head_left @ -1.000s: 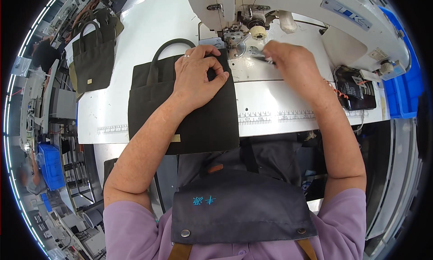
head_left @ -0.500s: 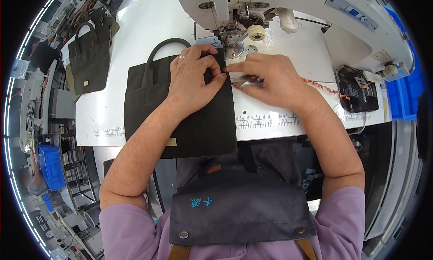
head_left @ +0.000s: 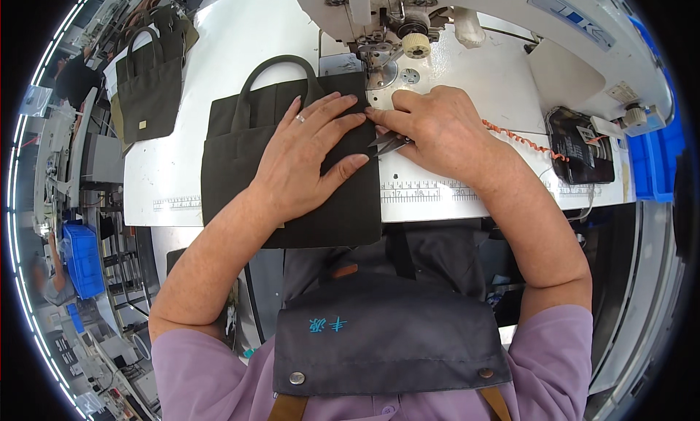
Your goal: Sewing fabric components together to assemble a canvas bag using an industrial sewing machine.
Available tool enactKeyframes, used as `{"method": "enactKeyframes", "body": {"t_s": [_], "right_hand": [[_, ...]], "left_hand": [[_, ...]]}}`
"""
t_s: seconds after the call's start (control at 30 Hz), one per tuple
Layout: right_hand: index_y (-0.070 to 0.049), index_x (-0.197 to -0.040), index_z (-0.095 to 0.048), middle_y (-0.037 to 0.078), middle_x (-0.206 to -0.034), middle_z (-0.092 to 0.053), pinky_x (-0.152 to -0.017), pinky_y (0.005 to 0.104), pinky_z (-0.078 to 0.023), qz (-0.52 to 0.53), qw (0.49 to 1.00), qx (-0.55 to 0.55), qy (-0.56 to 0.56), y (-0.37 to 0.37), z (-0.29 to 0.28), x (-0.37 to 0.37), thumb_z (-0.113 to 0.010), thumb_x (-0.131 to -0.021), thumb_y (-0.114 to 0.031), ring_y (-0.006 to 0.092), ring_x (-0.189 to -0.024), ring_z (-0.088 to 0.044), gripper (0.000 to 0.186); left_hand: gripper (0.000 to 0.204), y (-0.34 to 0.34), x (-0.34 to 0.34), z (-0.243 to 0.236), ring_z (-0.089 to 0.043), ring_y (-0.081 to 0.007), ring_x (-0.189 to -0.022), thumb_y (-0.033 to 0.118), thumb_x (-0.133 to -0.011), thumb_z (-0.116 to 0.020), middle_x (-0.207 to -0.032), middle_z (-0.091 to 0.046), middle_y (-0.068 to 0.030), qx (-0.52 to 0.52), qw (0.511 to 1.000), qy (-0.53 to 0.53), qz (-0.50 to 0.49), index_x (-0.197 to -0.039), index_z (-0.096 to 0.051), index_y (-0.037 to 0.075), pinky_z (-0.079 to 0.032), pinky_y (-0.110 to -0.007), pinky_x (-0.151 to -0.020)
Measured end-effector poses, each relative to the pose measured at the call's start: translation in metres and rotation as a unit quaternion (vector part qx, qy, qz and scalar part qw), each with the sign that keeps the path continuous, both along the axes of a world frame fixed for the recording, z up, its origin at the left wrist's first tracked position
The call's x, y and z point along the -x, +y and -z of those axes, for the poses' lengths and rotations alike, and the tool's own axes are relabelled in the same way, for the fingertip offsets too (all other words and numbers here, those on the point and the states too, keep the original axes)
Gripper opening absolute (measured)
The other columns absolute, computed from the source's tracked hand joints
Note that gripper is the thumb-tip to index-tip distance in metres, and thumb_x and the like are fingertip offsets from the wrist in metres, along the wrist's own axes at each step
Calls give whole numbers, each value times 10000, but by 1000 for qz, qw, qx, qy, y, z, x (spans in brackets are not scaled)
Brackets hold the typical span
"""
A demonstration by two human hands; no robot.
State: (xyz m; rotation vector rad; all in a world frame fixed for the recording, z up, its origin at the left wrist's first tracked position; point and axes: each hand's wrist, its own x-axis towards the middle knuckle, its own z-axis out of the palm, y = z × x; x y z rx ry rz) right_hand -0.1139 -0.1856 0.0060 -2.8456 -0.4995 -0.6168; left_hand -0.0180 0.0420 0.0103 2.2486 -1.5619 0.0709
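Observation:
A dark olive fabric bag (head_left: 230, 176) with a looped handle lies on the white table, its top right corner beside the sewing machine's presser foot (head_left: 379, 74). My left hand (head_left: 299, 158) rests open on the bag, fingers slightly apart, a ring on one finger. My right hand (head_left: 441, 133) is closed around dark metal snips (head_left: 384, 143), their blades at the bag's right edge and its index finger reaching to that edge. An orange coiled cord (head_left: 521, 138) runs off to the right from behind this hand.
The sewing machine (head_left: 583, 63) arches over the back and right of the table (head_left: 168, 187). More olive bags (head_left: 149, 93) lie at the back left. A black object (head_left: 580, 155) and a blue bin (head_left: 649, 165) are at right. A co-worker (head_left: 51, 275) is at far left beside another blue bin (head_left: 84, 257).
My right hand has come down and left from beside the machine to the bag's edge with the snips. My left hand has slid down and left, its fingers flatter. The bag has shifted slightly.

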Motion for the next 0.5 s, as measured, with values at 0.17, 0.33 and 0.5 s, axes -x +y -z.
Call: {"method": "enactKeyframes", "body": {"t_s": [0.17, 0.33, 0.5], "right_hand": [[-145, -1069, -758, 41, -822, -641, -588, 404, -536, 3, 1000, 11, -5, 2, 1, 1, -794, -748, -221, 261, -691, -686, 332], [-164, -1123, -762, 38, -831, -648, -590, 399, -534, 41, 999, 10, 24, 1, 3, 1, -785, -778, -239, 256, -687, -681, 353], [-176, -1188, -748, 46, -831, -647, -598, 402, -534, 45, 998, -25, 23, -2, 3, -5, -761, -825, -255, 258, -683, -678, 372]], "left_hand": [[518, 2, 6, 0, -428, -325, -1456, 390, -987, -634, -1533, -502, -105, -31, 999, -8, -17, -1422, -572, 117, -271, -588, -1203], [497, -1, 2, 2, -456, -323, -1435, 370, -975, -655, -1522, -514, -99, -16, 1000, -6, -25, -1399, -590, 118, -278, -595, -1197], [475, -10, -12, 4, -469, -318, -1425, 349, -968, -667, -1514, -524, -99, 1, 1000, -10, -30, -1377, -603, 115, -285, -605, -1191]]}}
